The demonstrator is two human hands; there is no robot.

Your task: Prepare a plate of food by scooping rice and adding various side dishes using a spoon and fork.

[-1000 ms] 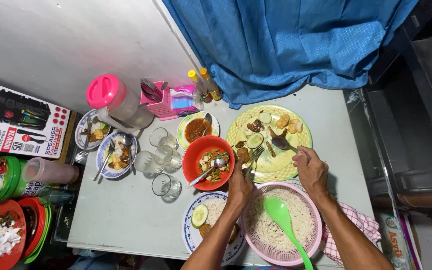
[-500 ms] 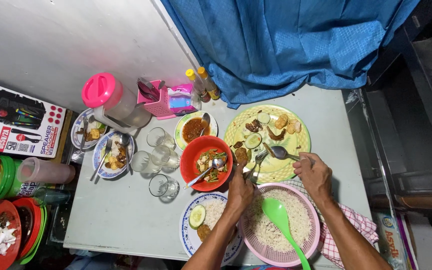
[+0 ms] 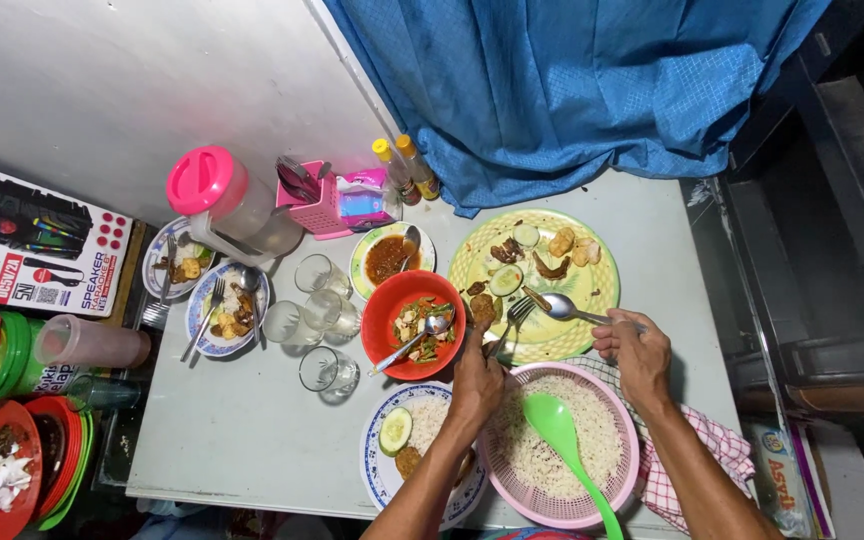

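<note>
Two hands over yellow platter (image 3: pixel 592 285): left hand (image 3: pixel 479 380) grips fork (image 3: pixel 512 318), right hand (image 3: pixel 637 352) grips spoon (image 3: pixel 567 308), fingers closed.

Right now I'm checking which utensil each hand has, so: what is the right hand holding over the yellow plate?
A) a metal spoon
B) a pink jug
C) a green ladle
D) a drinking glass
A: the right hand has its grip on the handle of a metal spoon, whose bowl lies over the yellow plate; the green ladle rests untouched in the pink rice basket.
</note>
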